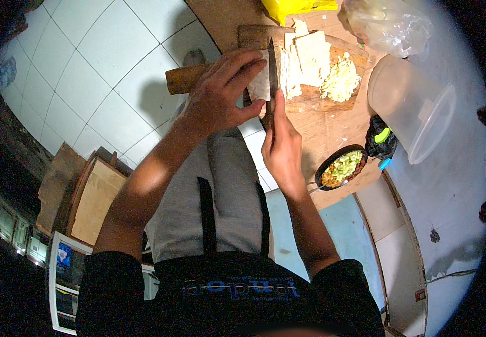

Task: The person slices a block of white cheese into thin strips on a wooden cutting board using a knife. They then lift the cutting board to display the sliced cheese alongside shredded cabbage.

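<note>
My right hand (283,147) is closed round the handle of a kitchen knife (273,67), its dark blade pointing away from me across a pale block (261,84), perhaps tempeh or tofu. Fingers spread in an arch, my left hand (222,88) rests over that block and steadies it. Just right of the blade stand thin slices (285,73), with larger flat slices (311,50) beyond them. A heap of pale shredded pieces (342,80) lies at the right of the wooden cutting board (331,104). The board's handle (177,80) sticks out to the left.
A dark pan (319,170) with chopped green and brown food sits right of my right hand. Beyond it are a black plastic bag (377,145) and a clear plastic tub (407,105) on its side. A yellow bag (285,8) and a clear bag (390,29) lie at the far edge.
</note>
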`<state>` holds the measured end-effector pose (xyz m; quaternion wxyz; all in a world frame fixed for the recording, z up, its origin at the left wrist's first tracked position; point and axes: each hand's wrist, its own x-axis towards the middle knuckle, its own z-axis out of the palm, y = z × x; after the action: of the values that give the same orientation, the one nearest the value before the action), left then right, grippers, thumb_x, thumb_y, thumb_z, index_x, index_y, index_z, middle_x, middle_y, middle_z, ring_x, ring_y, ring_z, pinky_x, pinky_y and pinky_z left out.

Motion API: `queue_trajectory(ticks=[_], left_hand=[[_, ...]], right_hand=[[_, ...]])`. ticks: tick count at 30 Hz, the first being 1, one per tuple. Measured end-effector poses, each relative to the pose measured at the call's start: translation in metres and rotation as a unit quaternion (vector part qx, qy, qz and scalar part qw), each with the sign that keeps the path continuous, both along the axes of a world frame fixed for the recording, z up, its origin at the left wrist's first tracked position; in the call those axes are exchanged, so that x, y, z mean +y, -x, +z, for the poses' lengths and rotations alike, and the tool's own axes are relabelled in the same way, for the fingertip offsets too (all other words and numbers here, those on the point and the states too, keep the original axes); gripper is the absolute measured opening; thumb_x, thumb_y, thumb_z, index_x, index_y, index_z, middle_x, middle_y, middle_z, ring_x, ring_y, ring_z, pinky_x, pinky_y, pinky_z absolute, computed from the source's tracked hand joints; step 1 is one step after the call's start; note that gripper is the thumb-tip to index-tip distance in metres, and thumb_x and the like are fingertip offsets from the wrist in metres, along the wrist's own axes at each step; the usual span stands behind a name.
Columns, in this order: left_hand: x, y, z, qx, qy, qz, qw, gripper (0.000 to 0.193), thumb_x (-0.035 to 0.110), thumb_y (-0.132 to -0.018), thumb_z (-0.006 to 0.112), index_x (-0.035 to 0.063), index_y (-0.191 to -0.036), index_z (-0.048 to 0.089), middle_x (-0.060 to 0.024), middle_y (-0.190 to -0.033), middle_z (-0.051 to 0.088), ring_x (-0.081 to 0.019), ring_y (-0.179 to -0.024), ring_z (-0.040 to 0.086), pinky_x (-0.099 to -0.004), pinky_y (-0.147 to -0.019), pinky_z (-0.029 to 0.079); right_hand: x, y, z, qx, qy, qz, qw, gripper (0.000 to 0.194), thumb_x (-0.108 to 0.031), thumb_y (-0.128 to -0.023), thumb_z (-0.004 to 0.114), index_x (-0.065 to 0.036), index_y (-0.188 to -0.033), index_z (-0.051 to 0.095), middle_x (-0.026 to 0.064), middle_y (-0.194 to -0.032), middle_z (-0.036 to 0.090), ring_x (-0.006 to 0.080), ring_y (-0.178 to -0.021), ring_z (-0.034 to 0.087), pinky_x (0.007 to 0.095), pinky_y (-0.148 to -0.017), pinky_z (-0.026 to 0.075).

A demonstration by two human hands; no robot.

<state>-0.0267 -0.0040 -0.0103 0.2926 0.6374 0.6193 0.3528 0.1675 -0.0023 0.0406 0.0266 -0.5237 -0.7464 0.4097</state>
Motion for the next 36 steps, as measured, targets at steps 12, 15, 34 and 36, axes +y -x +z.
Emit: queue_trajectory(ticks=[12,15,34,36], left_hand=[[-0.001,0.0,-0.002,-0.006,-0.016,0.005,1.0,0.069,0.023,-0.071,0.086,0.0022,-0.134,0.063,-0.0147,-0.14,0.059,-0.0351,-0.131,0.057,-0.0455,-0.112,0.047],[0.0,-0.002,-0.002,-0.009,-0.014,0.009,1.0,0.069,0.02,-0.07,0.085,0.0002,-0.132,0.063,-0.0154,-0.139,0.058,-0.0349,-0.132,0.056,-0.0444,-0.114,0.047],[0.0,-0.002,-0.003,-0.016,-0.013,0.007,1.0,0.078,0.028,-0.067,0.09,0.0047,-0.136,0.063,-0.0146,-0.142,0.059,-0.0377,-0.129,0.058,-0.0481,-0.111,0.048],[-0.001,-0.002,-0.004,-0.011,-0.016,0.009,1.0,0.077,0.028,-0.067,0.09,0.0044,-0.135,0.063,-0.015,-0.142,0.059,-0.0379,-0.129,0.058,-0.0482,-0.111,0.048]], right_hand=[[-0.003,0.003,0.012,-0.001,-0.045,-0.01,0.999,0.079,0.013,-0.089,0.05,-0.001,-0.163,0.025,0.032,-0.111,0.066,0.0461,-0.094,0.069,0.0484,-0.084,0.055],[-0.007,0.004,0.014,-0.012,-0.041,0.005,0.999,0.08,0.013,-0.088,0.05,-0.001,-0.163,0.024,0.0316,-0.112,0.066,0.0457,-0.095,0.069,0.0484,-0.085,0.055],[-0.014,0.01,0.017,-0.048,-0.012,-0.002,0.999,0.081,0.013,-0.087,0.05,-0.001,-0.163,0.024,0.0327,-0.117,0.066,0.0467,-0.098,0.069,0.048,-0.085,0.055],[-0.014,0.01,0.015,-0.041,-0.022,-0.002,0.999,0.082,0.014,-0.087,0.05,-0.001,-0.163,0.025,0.0327,-0.116,0.066,0.0468,-0.098,0.069,0.0481,-0.085,0.055]])
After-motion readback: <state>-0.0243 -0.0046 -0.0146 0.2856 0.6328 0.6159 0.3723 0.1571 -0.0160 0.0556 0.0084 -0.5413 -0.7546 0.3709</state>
